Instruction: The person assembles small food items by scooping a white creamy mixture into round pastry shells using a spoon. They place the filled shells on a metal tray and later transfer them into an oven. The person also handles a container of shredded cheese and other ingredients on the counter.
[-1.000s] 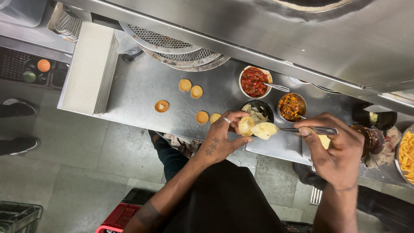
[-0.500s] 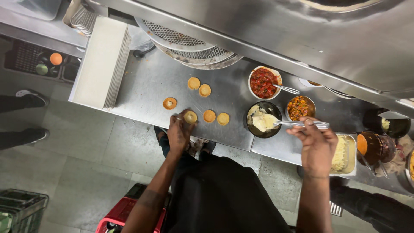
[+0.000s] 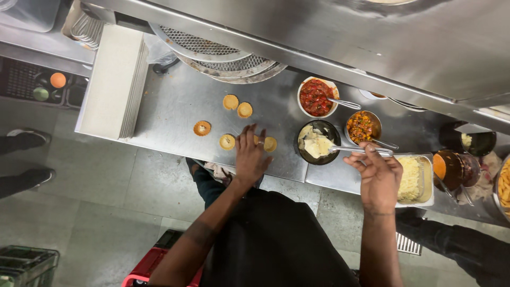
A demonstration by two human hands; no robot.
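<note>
Small pastry shells are being set out on a steel bench (image 3: 175, 106) beside bowls of filling.

Head view: the left hand (image 3: 249, 154) is laid flat, fingers spread and closed on nothing, over one shell of the front row, between a shell (image 3: 227, 141) to its left and another (image 3: 270, 144) to its right, probably to steady it. A spoon handle (image 3: 361, 151) is pinched in the right hand (image 3: 378, 178), its tip resting in the black bowl of pale filling (image 3: 317, 142) just right of the left hand. Red sauce (image 3: 316, 97) and an orange mix (image 3: 362, 126) are kept behind that bowl, within reach.
</note>
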